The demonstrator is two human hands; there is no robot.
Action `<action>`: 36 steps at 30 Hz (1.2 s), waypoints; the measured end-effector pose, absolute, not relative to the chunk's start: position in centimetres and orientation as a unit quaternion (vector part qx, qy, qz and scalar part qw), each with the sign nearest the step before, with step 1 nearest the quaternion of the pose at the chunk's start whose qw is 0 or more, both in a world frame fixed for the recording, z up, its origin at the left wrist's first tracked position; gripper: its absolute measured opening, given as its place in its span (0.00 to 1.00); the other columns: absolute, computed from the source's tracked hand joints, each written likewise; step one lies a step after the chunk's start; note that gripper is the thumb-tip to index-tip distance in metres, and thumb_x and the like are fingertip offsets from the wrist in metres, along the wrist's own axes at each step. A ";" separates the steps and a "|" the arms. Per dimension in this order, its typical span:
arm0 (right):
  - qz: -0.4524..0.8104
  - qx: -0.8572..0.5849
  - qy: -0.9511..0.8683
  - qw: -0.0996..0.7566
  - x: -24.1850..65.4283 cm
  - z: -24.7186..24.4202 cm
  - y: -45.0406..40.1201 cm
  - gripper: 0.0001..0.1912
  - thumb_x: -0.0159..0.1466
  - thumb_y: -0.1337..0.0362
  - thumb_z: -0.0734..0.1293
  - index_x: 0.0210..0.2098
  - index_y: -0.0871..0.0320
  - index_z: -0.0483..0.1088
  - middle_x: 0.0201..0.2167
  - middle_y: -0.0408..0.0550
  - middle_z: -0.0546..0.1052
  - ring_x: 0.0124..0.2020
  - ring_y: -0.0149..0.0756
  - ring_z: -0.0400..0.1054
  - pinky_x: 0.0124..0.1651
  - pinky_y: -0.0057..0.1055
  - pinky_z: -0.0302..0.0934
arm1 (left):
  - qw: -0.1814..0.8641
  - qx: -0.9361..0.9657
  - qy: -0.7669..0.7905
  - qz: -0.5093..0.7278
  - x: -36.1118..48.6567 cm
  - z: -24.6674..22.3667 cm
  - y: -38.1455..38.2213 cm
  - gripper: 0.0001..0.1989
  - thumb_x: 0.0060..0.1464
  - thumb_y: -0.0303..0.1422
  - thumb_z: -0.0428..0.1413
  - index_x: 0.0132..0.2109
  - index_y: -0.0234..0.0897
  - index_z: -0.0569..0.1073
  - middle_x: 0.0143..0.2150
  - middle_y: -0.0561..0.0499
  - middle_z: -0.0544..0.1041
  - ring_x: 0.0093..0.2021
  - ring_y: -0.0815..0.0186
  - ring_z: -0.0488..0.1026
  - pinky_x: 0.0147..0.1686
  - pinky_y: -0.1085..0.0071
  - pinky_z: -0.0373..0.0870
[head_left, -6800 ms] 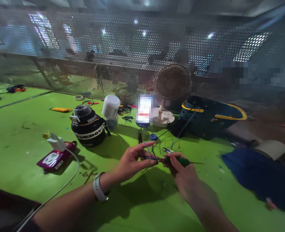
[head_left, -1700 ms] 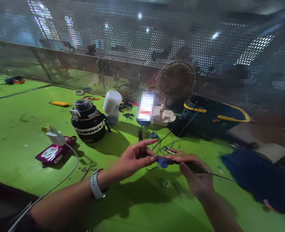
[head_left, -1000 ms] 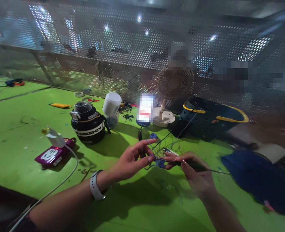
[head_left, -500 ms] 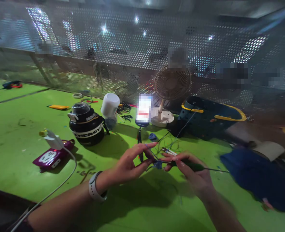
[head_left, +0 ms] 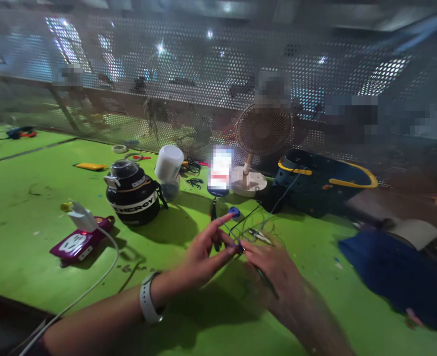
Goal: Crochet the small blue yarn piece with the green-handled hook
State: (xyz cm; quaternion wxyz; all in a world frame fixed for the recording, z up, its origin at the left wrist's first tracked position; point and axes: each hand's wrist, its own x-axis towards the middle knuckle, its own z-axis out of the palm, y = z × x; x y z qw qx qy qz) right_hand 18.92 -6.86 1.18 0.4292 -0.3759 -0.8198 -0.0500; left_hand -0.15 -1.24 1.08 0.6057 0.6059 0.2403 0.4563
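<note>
My left hand (head_left: 207, 254) pinches a small piece of blue crochet (head_left: 240, 248) between thumb and fingers. Its index finger is stretched out, with blue yarn (head_left: 233, 230) running over it. Close against the piece, my right hand (head_left: 278, 269) is closed around a crochet hook (head_left: 266, 282), whose tip is at the stitches. Most of the hook's handle is hidden by the hand, which is slightly blurred. Beyond my fingertips a small round blue crocheted piece (head_left: 234, 212) lies on the green table. Thread snips (head_left: 261, 236) lie just past my right hand among loose yarn strands.
A phone (head_left: 220, 170) stands at the back beside a fan (head_left: 253, 180). The dark basket (head_left: 315, 190) is at right, near dark blue cloth (head_left: 392, 277). A black jug (head_left: 135, 198), white bottle (head_left: 169, 163) and purple power strip (head_left: 81, 244) with a white cable are at left.
My right hand has rolled over, back now upward, and the hook's handle has swung from pointing right to pointing down toward me. My left index finger is raised a little higher.
</note>
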 end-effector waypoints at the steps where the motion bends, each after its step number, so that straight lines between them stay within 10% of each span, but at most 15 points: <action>1: -0.100 -0.373 -0.822 0.418 18.7 1.1 -7.0 0.20 0.64 0.72 0.66 0.55 0.52 0.67 0.47 0.53 0.81 0.44 0.41 0.77 0.62 0.56 0.58 | 0.676 0.534 0.235 0.450 0.1 0.8 -1.4 0.32 0.53 0.29 0.63 0.64 0.42 0.64 0.35 0.52 0.75 0.38 0.66 0.73 0.44 0.67 0.67; 8: -0.127 -0.326 -0.846 0.402 19.4 2.1 -7.0 0.21 0.65 0.71 0.66 0.57 0.52 0.66 0.47 0.51 0.82 0.44 0.38 0.77 0.61 0.49 0.59 | 0.859 0.329 0.136 0.368 0.3 0.3 -0.8 0.32 0.44 0.25 0.68 0.57 0.34 0.71 0.30 0.54 0.75 0.33 0.71 0.72 0.41 0.71 0.64; 21: 0.200 -0.378 -0.698 0.574 20.2 2.8 -6.3 0.09 0.63 0.67 0.69 0.41 0.47 0.77 0.38 0.44 0.84 0.41 0.42 0.78 0.57 0.53 0.64 | 0.822 0.395 0.159 0.379 -0.9 1.3 1.1 0.28 0.44 0.25 0.66 0.55 0.32 0.74 0.29 0.53 0.73 0.30 0.71 0.67 0.37 0.72 0.62; 27: 0.508 -0.416 -0.454 0.603 19.4 1.2 -5.6 0.07 0.60 0.57 0.73 0.32 0.54 0.77 0.31 0.46 0.83 0.33 0.40 0.78 0.34 0.35 0.74 | 0.676 0.589 0.207 0.392 -1.1 1.3 0.5 0.30 0.52 0.29 0.63 0.62 0.40 0.68 0.34 0.52 0.74 0.35 0.68 0.70 0.40 0.69 0.66; 36: 0.591 -0.456 -0.285 0.601 18.3 0.6 -5.2 0.14 0.50 0.55 0.78 0.30 0.57 0.78 0.32 0.46 0.82 0.31 0.35 0.76 0.35 0.31 0.73 | 0.399 0.766 0.226 0.451 -1.1 1.2 0.0 0.26 0.53 0.32 0.63 0.59 0.42 0.70 0.55 0.43 0.75 0.56 0.57 0.70 0.57 0.57 0.64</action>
